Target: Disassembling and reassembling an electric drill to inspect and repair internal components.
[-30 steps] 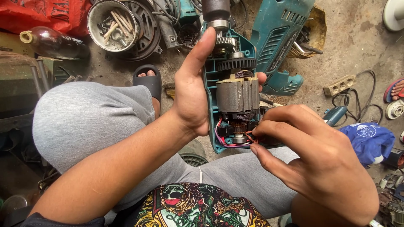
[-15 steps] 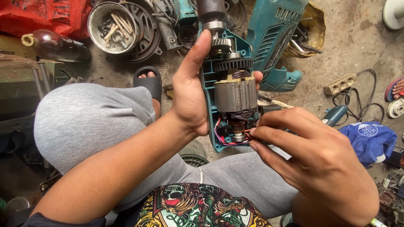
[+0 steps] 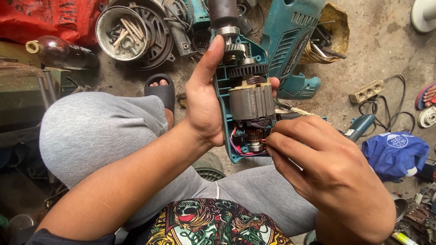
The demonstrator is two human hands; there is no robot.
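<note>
Left hand still gripping opened drill, right hand fingers pinched at wires, unchanged.

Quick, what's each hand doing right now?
Left hand: closed around the opened teal drill, holding it up.
Right hand: fingertips pinched at the red wires by the motor's lower end.

Soft, even daylight fills the scene, with no harsh glare and only faint shadows on the concrete floor. Focus is sharp at centre; the wide lens bends the edges, and the left side sits dimmer.
</note>
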